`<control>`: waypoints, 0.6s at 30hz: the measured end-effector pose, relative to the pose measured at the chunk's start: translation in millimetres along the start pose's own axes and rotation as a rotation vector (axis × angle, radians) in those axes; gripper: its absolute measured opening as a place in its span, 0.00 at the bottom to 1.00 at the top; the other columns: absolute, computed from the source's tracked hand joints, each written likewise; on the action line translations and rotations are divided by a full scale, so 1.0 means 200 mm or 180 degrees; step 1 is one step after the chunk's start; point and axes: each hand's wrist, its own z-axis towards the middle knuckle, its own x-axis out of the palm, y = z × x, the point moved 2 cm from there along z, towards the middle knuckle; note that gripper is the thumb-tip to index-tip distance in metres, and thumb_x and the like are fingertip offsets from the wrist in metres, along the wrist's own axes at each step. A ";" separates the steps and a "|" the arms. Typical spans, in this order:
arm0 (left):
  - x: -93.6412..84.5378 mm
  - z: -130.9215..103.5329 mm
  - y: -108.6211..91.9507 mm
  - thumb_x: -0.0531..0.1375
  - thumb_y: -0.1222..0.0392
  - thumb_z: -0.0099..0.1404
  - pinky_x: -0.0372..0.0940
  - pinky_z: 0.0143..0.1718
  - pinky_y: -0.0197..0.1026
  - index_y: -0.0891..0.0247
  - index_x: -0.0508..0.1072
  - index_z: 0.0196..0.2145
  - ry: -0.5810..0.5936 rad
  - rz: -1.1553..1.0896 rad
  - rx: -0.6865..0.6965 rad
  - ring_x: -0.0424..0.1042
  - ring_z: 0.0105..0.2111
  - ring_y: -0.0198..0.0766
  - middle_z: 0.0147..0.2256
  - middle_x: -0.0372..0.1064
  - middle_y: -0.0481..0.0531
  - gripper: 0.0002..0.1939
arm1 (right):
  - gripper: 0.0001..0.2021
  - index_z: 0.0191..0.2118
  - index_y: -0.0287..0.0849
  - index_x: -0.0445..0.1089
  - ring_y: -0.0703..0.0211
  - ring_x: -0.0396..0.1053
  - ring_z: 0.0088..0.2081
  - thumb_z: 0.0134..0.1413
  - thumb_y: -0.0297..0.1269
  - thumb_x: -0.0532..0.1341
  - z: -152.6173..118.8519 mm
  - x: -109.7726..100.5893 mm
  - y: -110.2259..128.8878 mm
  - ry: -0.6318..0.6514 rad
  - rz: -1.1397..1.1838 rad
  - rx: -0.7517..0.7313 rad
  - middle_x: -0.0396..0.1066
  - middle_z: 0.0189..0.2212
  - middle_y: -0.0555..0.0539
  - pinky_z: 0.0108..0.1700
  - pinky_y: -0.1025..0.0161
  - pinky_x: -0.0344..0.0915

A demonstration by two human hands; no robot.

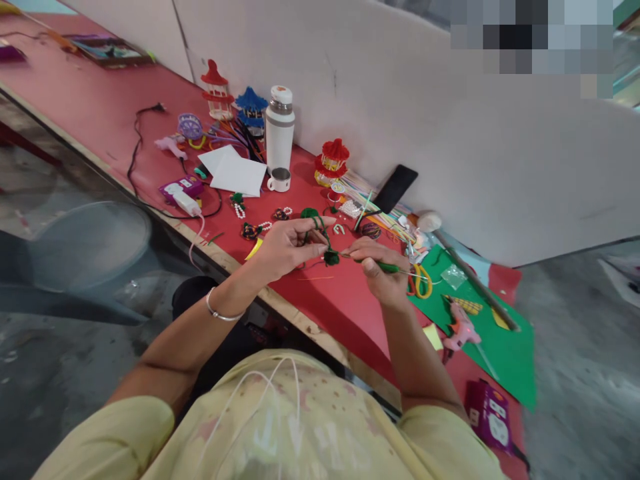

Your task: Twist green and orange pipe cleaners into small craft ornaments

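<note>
Nearest, yellow shirt and two forearms over a red table [125, 113]. Left hand [287, 248], bracelet on wrist, pinching a green pipe cleaner [325, 243] looped over its fingers; right hand [380, 267] closed around the straight green end. Likely risk: loop slipping off fingertips, coil loosening. Beyond, scissors [421, 280], pink glue gun [461, 330], white flask [279, 127], small lanterns. Fingertip contact hard to make out; top right corner blurred.

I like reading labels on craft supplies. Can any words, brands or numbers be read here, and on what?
None can be read.
Purple packet: white label, print too blurred.
Purple box: print too small.
White flask: no lettering shows.
Black phone: screen dark.
</note>
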 end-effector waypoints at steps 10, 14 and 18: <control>0.02 0.01 0.05 0.75 0.61 0.49 0.68 0.32 0.34 0.65 0.74 0.57 -0.0229 -0.0463 -0.0080 0.74 0.29 0.34 0.28 0.75 0.49 0.37 | 0.09 0.46 0.53 0.78 0.52 0.75 0.41 0.62 0.41 0.62 -0.05 0.10 -0.03 -0.0457 -0.0606 -0.0325 0.76 0.39 0.46 0.43 0.50 0.73; 0.08 0.00 0.07 0.73 0.59 0.51 0.68 0.30 0.33 0.64 0.73 0.58 -0.0821 -0.0250 0.0060 0.73 0.28 0.33 0.29 0.75 0.49 0.36 | 0.15 0.51 0.56 0.75 0.52 0.73 0.43 0.60 0.34 0.65 -0.06 0.16 -0.02 -0.0721 -0.1423 -0.0642 0.76 0.41 0.46 0.45 0.50 0.72; 0.15 -0.02 0.10 0.72 0.58 0.52 0.63 0.26 0.31 0.60 0.72 0.59 -0.1205 -0.0616 0.0006 0.69 0.25 0.29 0.28 0.74 0.45 0.36 | 0.18 0.54 0.58 0.74 0.52 0.72 0.44 0.59 0.33 0.65 -0.07 0.23 -0.04 -0.1068 -0.1689 -0.0854 0.75 0.42 0.46 0.47 0.50 0.70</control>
